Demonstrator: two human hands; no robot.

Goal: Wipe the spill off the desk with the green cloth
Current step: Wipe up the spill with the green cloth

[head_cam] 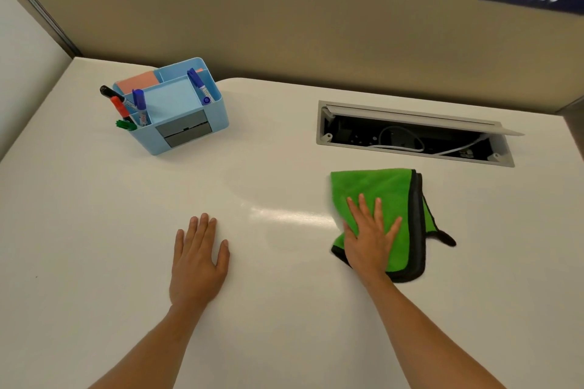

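A folded green cloth [398, 199] with a dark trim lies on the white desk [94, 199], right of centre. My right hand [371, 237] rests flat on its near left part, fingers spread and palm down, not curled around it. My left hand [197, 259] lies flat on the bare desk to the left, holding nothing. Between the hands a faint glossy streak [284, 215] shows on the surface; I cannot tell whether it is liquid or a reflection.
A light blue organiser [186, 123] with markers and notes stands at the back left. An open cable hatch [410, 133] with wires is set into the desk just behind the cloth. A beige partition [284, 9] closes off the back.
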